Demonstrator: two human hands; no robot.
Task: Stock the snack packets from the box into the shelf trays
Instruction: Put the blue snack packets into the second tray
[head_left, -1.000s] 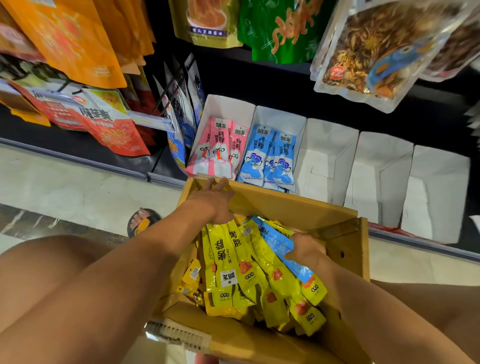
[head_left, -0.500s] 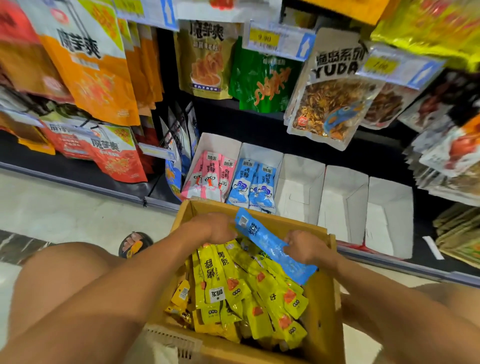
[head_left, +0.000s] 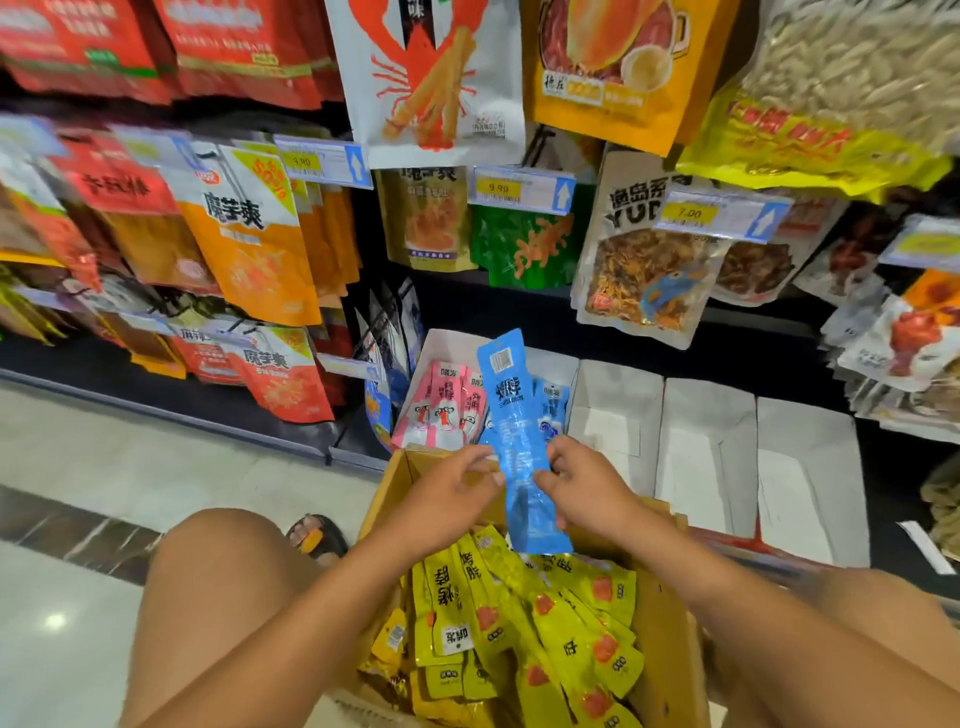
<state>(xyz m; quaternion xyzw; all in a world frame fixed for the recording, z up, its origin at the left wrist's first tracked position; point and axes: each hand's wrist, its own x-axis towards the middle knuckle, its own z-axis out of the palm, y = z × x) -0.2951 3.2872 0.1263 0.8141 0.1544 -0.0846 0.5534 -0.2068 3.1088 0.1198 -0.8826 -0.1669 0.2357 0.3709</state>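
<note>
Blue and glossy, one long snack packet (head_left: 519, 431), barcode at its top, stands upright above the far rim of the cardboard box (head_left: 670, 649). The left hand (head_left: 452, 491) and right hand (head_left: 589, 491) pinch it at mid-length. Yellow packets (head_left: 524, 623), too many to count, fill the box. Beyond the box stand five white shelf trays (head_left: 706, 447); one holds pink packets (head_left: 447, 410).

1. The blue packet (head_left: 519, 426) is showing sky blue, with dark lettering and a white barcode patch
2. The yellow packets (head_left: 545, 623) are showing bright yellow with red-orange spots and black characters
3. The box (head_left: 670, 654) is showing plain brown cardboard
4. The pink packets (head_left: 444, 400) are showing pink over white
5. The trays (head_left: 706, 452) are showing plain white
6. The floor (head_left: 104, 447) is showing pale cream with a dark veined band
</note>
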